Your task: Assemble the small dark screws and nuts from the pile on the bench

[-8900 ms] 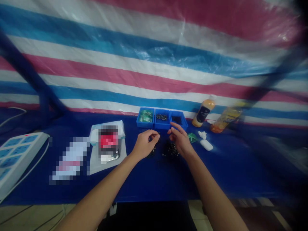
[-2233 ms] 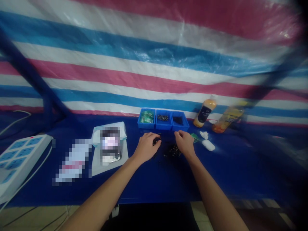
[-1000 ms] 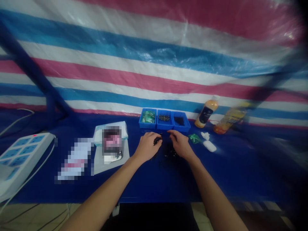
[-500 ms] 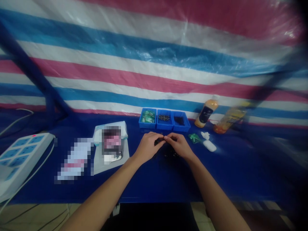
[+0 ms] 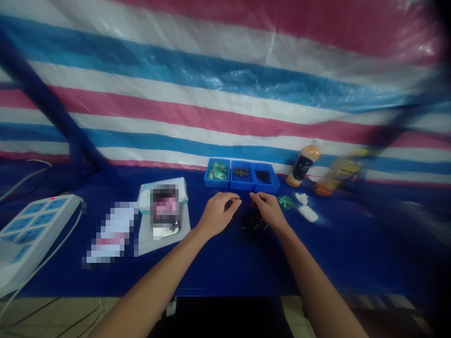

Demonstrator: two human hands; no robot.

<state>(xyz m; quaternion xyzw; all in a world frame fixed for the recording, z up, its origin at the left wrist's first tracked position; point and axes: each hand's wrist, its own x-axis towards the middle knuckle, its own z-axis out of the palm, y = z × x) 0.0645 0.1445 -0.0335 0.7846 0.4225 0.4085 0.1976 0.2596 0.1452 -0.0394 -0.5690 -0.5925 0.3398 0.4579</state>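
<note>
My left hand (image 5: pixel 220 214) is pinching a small black part (image 5: pixel 229 205) between its fingertips, just below a row of three joined blue trays. My right hand (image 5: pixel 268 210) rests with curled fingers close by, right behind a loose heap of small black parts (image 5: pixel 254 222). Whether it holds anything is hidden. The left tray (image 5: pixel 207 173) has green packets, the middle tray (image 5: pixel 241 172) has dark small parts, and the right tray (image 5: pixel 265 177) has black bits. A green packet (image 5: pixel 285 202) lies to the right of my right hand.
A blue cloth (image 5: pixel 327 249) covers the table. To the left lie a white sheet (image 5: pixel 146 245) with blurred items and a power strip (image 5: pixel 35 225). To the right are a white case (image 5: pixel 307 213) and several bottles, including an orange-capped one (image 5: pixel 303 165). A striped tarp (image 5: pixel 225 117) hangs behind.
My hands met at the fingertips half a second ago and have now parted. The left hand has moved slightly left and the right hand slightly right. The view has shifted slightly.
</note>
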